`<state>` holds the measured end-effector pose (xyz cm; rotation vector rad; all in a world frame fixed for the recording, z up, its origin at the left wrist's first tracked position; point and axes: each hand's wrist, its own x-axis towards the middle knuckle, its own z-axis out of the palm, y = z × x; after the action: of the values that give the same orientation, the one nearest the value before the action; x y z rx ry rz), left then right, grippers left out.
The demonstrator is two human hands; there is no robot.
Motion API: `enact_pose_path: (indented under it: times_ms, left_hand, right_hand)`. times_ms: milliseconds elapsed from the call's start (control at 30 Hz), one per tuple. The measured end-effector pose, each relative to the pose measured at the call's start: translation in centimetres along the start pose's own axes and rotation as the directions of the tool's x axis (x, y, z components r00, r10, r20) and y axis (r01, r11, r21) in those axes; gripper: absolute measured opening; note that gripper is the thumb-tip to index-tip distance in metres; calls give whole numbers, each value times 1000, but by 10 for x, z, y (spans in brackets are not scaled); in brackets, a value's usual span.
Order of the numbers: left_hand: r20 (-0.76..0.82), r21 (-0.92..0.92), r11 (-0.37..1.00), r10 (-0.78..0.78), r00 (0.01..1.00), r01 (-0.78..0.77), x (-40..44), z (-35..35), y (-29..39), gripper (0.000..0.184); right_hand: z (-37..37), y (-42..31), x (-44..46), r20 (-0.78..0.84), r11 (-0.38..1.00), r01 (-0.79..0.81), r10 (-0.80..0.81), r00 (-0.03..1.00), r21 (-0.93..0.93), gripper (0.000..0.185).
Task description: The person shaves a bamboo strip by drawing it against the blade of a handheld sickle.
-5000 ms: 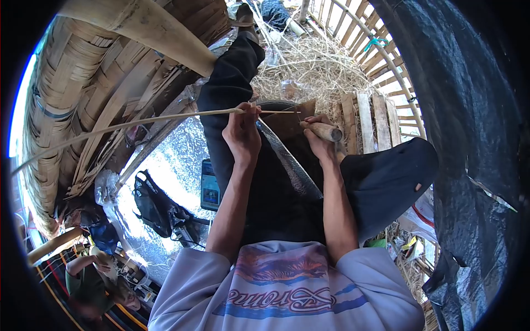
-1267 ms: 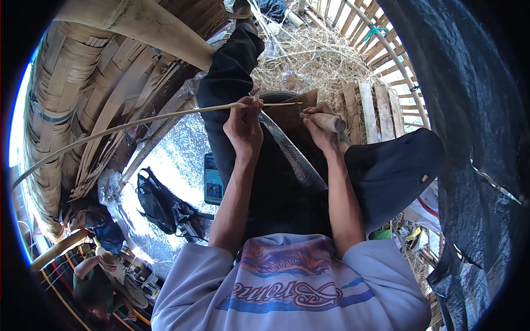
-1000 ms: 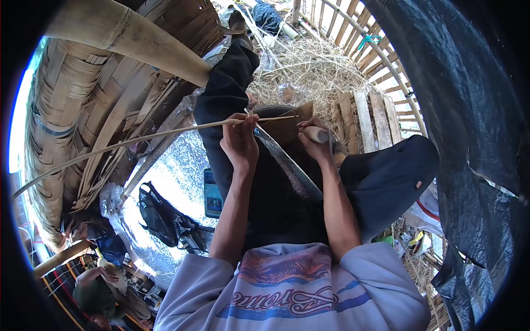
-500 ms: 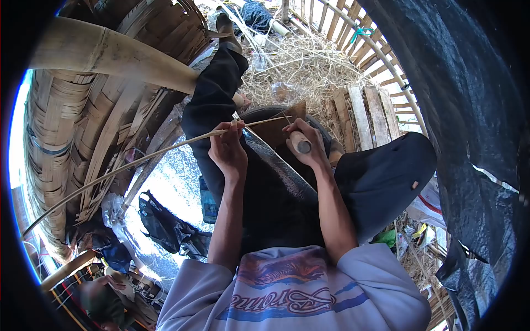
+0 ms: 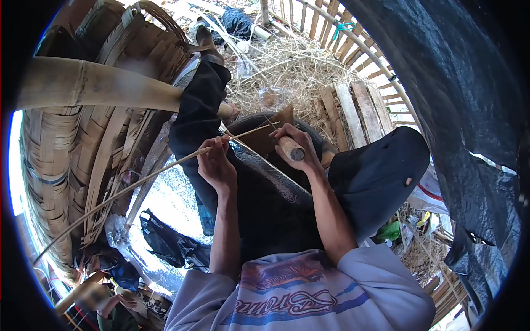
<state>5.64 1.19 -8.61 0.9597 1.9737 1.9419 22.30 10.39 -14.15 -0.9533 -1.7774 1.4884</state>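
Hands (image 5: pixel 217 165) curled in grips, apart; forearms (image 5: pixel 225 234) extended forward.

Rustic shed: slatted bamboo wall (image 5: pixel 364 47), straw (image 5: pixel 298 63)

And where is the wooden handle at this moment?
In the head view, the wooden handle is in the right hand, slightly right of the picture's centre, near the tip of the thin strip.

Beyond the left grip (image 5: pixel 220 169) and right grip (image 5: pixel 310 151), loose straw (image 5: pixel 292 66) lies on the ground, with daylight through a slatted fence (image 5: pixel 358 45) past it. Wooden boards (image 5: pixel 351 113) sit just past the right grip; dark plastic sheeting (image 5: pixel 441 83) hangs farther right. Left of the left grip are a thick bamboo pole (image 5: pixel 118 85), woven bamboo panels (image 5: pixel 52 143) and, nearest, a bright silvery sheet (image 5: pixel 175 190).
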Motion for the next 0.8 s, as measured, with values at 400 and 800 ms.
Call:
enact_pose_path:
  times_ms: [400, 800]
  left_hand:
    - [2, -37, 999, -22, 1000, 22, 12, 2, 0, 12]
    - [57, 44, 998, -49, 997, 47, -22, -15, 14, 8]
  right_hand:
    - [22, 35, 12, 2, 938, -56, 60, 998, -342, 26]
    - [30, 10, 3, -104, 953, -3, -30, 994, -303, 21]
